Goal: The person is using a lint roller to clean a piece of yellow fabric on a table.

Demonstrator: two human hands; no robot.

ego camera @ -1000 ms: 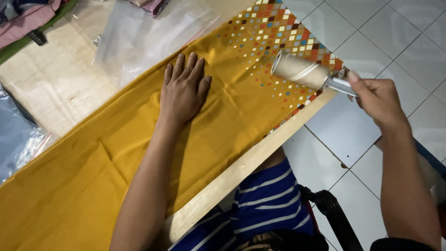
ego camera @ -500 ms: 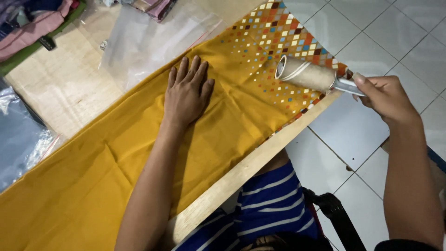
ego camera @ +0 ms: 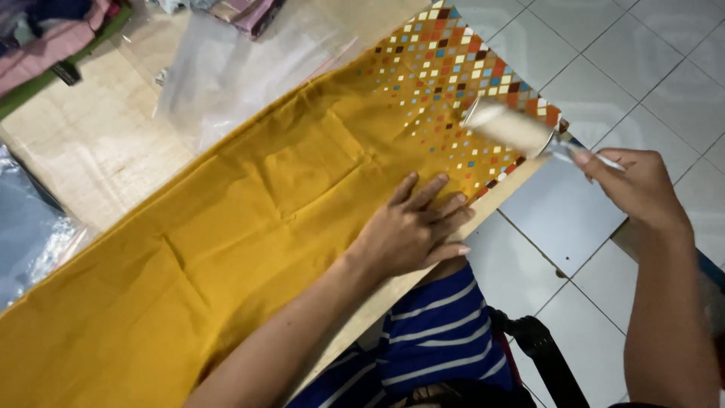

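Note:
A long mustard-yellow cloth (ego camera: 249, 219) lies spread across a light wooden table (ego camera: 91, 159); its far end carries a pattern of small coloured squares (ego camera: 453, 68). My left hand (ego camera: 415, 227) lies flat on the cloth near the table's front edge, fingers spread. My right hand (ego camera: 634, 189) grips the handle of a lint roller (ego camera: 510, 127), whose pale cylinder rests blurred over the patterned end of the cloth.
A clear plastic bag (ego camera: 226, 68) lies behind the cloth. Folded pink and dark garments (ego camera: 45, 38) sit at the back left, more folded cloth (ego camera: 249, 11) at the back. Shiny plastic wrap (ego camera: 30, 227) is at left. White floor tiles (ego camera: 604, 60) lie to the right.
My left hand has slid along the cloth toward the table's front edge. The lint roller has shifted a little over the patterned end and is now blurred.

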